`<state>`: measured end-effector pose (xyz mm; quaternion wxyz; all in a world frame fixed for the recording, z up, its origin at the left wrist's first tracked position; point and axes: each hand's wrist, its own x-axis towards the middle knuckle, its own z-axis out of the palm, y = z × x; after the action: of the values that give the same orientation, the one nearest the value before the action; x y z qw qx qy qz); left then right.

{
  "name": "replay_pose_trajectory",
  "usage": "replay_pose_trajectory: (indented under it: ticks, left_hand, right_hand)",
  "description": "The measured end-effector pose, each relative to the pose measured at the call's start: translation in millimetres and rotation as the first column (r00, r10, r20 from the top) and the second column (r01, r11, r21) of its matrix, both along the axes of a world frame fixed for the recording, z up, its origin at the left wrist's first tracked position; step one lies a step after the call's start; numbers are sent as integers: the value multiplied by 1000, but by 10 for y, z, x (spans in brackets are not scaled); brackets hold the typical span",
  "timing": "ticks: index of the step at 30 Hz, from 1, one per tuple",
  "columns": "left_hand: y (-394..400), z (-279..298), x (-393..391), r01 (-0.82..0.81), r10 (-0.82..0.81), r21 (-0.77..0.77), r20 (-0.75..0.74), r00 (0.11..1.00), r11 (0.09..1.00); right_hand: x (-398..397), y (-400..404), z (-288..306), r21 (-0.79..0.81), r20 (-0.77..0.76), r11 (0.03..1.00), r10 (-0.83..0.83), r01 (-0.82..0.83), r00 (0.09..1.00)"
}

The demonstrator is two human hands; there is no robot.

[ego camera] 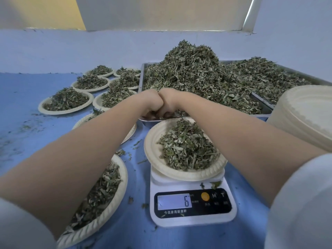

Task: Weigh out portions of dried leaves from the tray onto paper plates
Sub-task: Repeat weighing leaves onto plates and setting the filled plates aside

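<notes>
Green-grey dried leaves [206, 78] heap high in the steel tray [262, 115] at upper right; both hands, left [150, 101] and right [168, 101], meet at its near edge, fingers curled into leaves; a part-filled plate [156, 141] sits on the scale [193, 203] at centre.

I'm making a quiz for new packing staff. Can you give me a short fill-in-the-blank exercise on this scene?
1. The plate being weighed sits on a white kitchen ____.
2. The scale's display shows the digit ____.
3. Both hands, left hand and right hand, reach into the metal ____ of loose leaves.
4. The stack of unused plates stands on the person's ____ side.

Missing words: scale; 6; tray; right
</notes>
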<state>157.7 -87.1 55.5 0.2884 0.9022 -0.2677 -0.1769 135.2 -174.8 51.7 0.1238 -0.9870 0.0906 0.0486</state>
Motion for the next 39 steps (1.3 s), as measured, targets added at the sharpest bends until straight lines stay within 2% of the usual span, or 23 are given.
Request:
replay_pose_trajectory:
  ticks: [3,5,8,14,16,18,23,26,29,33,39]
  left_hand:
    - [28,192,-26,-40,50,-72,137,989,997]
    - [90,337,-65,-33,53,-106,195,979,994]
    - [231,506,-184,58,-44,-107,127,991,993]
    - [579,556,-574,201,-197,56,-76,977,978]
    - [641,502,-634,192,-185,82,-90,979,978]
    - [683,453,-673,188,-184,59,-69,981,980]
    - [741,379,-765,165,-160,-82,55,986,983]
    - [749,333,-803,94,-74,-215,98,992,972]
    - [730,257,-851,59,-23,-308,120,993,950]
    - [690,153,-919,73,-21,-379,138,990,922]
    - [677,52,-978,0,24,-478,46,999,878]
  right_hand:
    - [-97,-26,223,215,124,975,-87,58,988]
    - [-236,-24,383,332,195,942,-110,40,974]
    - [-511,18,533,382,170,924,-49,-20,984]
    - [-957,153,575,77,-135,988,143,-134,981]
    - [-1063,185,582,-53,-156,988,134,-144,979]
    - [-1147,177,572,-59,-88,992,106,-111,991]
    - [-1307,141,474,76,178,997,19,-33,984]
    - [-1393,133,363,126,352,992,-52,7,935]
    - [-1468,107,214,288,482,957,-184,44,856]
    - [-1522,120,51,427,543,903,-294,43,787]
    - [-1548,146,-131,599,530,801,-416,22,739]
